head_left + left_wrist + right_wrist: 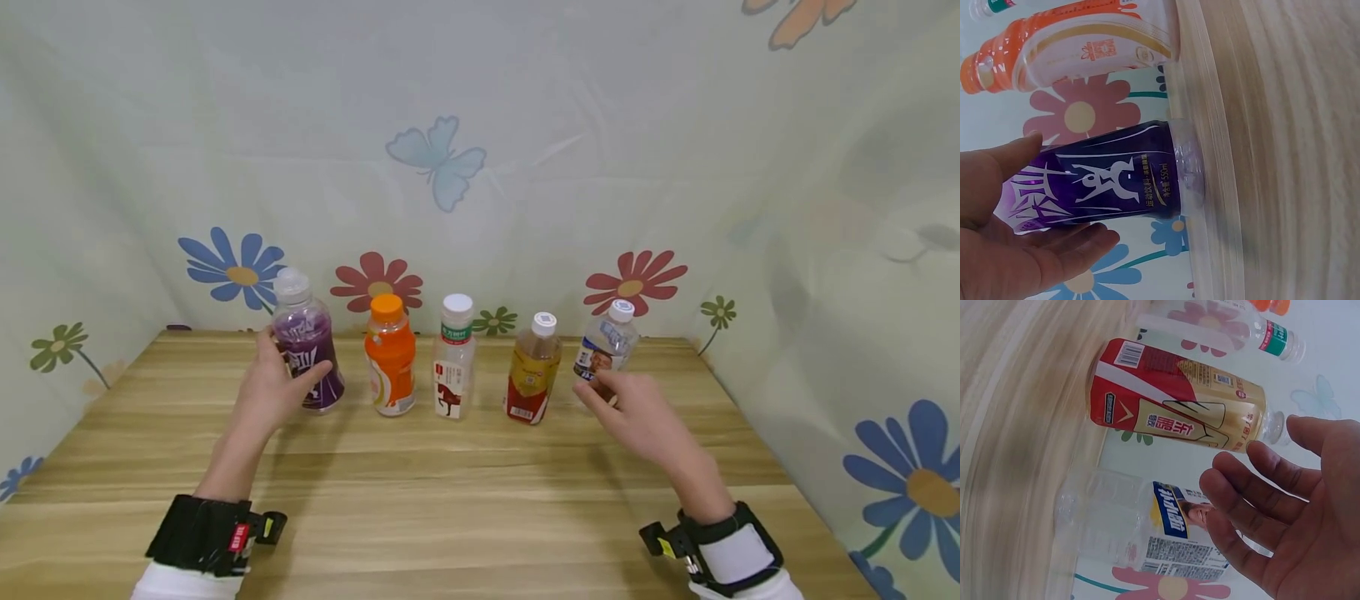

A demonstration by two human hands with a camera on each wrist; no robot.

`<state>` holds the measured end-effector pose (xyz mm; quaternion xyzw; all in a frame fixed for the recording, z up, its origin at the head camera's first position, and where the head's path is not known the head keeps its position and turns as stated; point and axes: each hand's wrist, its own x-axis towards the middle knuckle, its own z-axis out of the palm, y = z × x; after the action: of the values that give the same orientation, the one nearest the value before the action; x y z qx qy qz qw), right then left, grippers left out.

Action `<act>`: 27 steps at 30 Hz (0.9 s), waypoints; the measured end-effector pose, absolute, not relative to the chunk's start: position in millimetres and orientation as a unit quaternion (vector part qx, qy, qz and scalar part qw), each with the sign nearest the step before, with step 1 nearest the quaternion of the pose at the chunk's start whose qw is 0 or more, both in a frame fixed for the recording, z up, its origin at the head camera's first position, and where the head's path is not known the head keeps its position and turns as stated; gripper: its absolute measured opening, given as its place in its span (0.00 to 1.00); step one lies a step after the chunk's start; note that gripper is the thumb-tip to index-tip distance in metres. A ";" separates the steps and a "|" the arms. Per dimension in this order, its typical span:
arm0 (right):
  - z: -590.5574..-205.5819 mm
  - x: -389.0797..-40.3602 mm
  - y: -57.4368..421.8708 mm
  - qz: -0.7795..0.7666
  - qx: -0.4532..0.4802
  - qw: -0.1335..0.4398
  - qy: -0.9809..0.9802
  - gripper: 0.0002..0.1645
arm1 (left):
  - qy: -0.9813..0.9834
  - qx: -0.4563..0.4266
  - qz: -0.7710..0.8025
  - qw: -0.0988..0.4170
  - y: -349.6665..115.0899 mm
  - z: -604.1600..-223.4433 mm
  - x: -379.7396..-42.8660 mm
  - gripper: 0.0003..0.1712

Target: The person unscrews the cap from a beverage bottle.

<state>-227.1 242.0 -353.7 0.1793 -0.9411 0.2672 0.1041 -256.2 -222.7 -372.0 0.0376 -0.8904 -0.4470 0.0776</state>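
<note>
At the left end of a row of bottles stands a purple-labelled drink bottle [306, 337] with a clear cap. My left hand [272, 385] grips it from the left, thumb on the near side and fingers behind; the left wrist view shows its label [1107, 175] between thumb and fingers. My right hand [637, 414] is beside the clear bottle with a blue-and-white label [619, 343], at the row's right end. Loosely bent and holding nothing, the right fingers [1235, 487] overlap that bottle's label in the right wrist view. Next to it stands a red-and-gold bottle [533, 379].
Between the two hands also stand an orange bottle [392, 358] and a clear bottle with a white cap [454, 358]. All are near the back edge of the wood-grain table [450, 517]. A flower-patterned curtain [540, 200] hangs behind and at both sides.
</note>
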 end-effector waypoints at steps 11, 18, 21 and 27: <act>-354.5 -232.5 227.9 0.285 0.201 0.106 -0.931 0.19 | -0.884 0.016 -0.460 0.085 -227.2 -370.2 -258.8 0.54; -352.2 -233.5 220.5 0.280 0.207 0.110 -0.931 0.15 | -0.885 0.014 -0.454 0.097 -227.7 -370.2 -258.2 0.53; -350.9 -233.0 217.6 0.279 0.209 0.108 -0.931 0.14 | -0.886 0.016 -0.454 0.094 -227.6 -368.8 -257.4 0.54; -348.7 -234.6 212.8 0.283 0.220 0.114 -0.927 0.13 | -0.895 0.024 -0.437 0.086 -225.9 -363.4 -253.6 0.55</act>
<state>-234.6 212.8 -348.7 0.2200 -0.9266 0.2829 0.1138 -253.6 -225.9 -363.4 0.0239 -0.8948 -0.4375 0.0856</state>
